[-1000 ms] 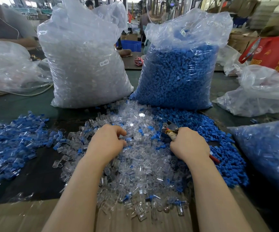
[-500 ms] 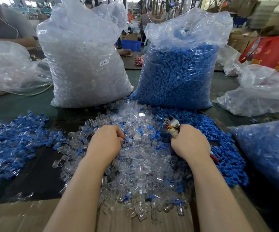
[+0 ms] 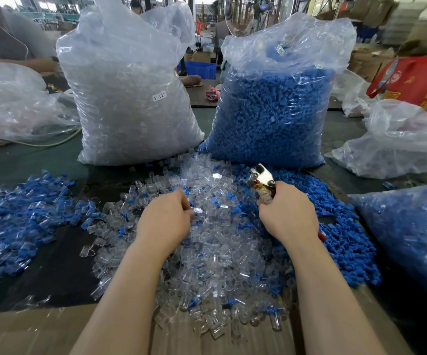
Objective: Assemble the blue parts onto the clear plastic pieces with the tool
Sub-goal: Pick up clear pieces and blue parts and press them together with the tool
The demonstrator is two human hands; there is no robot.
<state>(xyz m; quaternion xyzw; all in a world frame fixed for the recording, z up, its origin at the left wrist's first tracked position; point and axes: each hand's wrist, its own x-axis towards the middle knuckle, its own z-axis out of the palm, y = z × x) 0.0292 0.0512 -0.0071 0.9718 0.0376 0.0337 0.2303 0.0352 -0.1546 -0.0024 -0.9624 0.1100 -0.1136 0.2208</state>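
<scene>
Heaped in the middle of the dark green worktop: a loose mound of small clear plastic pieces, with a spill of small blue plastic parts banked against its right edge — both stocks within easy reach of either hand. Curled down into the clear mound, the left hand, fingertips apparently pinching 1 clear piece at the thumb side, though the fingers themselves mostly hidden under the knuckles. Wrapped round the handles of a metal plier-like tool with a shiny silver head, the right hand, tool head tipped up and away from the heap, seemingly held ready for the next press; whether a part sits in the head, impossible to tell. To the far left, a separate spread of joined blue-and-clear pieces — likely the finished pile, kept apart from raw stock. Behind, 2 tall transparent sacks standing side by side: 1 full of clear pieces, 1 full of blue parts. At the right edge, another plastic bag of blue pieces.
</scene>
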